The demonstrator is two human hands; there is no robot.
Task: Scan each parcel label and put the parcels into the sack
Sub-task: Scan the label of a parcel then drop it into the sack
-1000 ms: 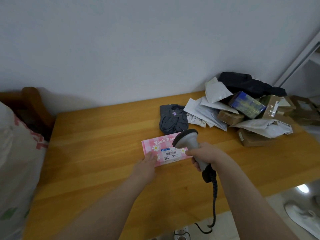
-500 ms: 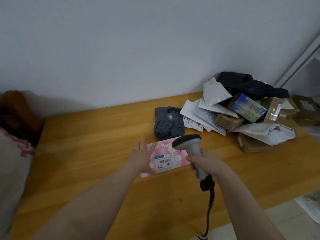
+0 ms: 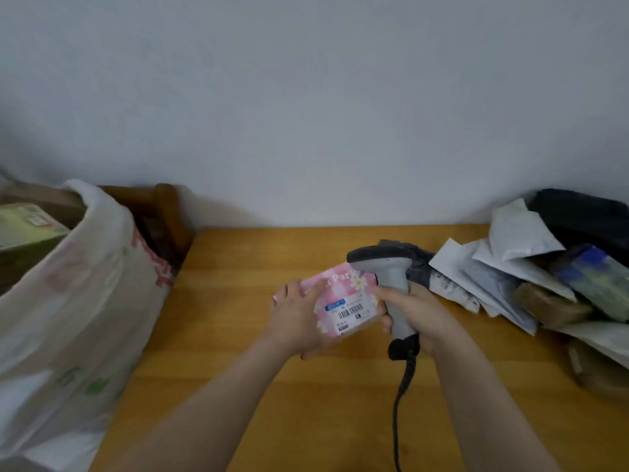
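Note:
My left hand grips the left end of a pink flowered parcel with a white barcode label, lifted just off the wooden table. Right beside the parcel, my right hand holds the grey barcode scanner by its handle, head pointing left over the parcel's far edge; its black cable hangs down. A white woven sack stands open at the table's left end, with a green box inside. More parcels are heaped at the right.
A dark grey bag lies behind the scanner head. The heap holds white mailers, brown boxes, a blue-green box and a black bag. A wooden chair back stands behind the sack, against the pale wall.
My left hand has taken hold of the pink parcel and lifted it from the table. The view has swung left, bringing the sack into sight. The scanner stays in my right hand.

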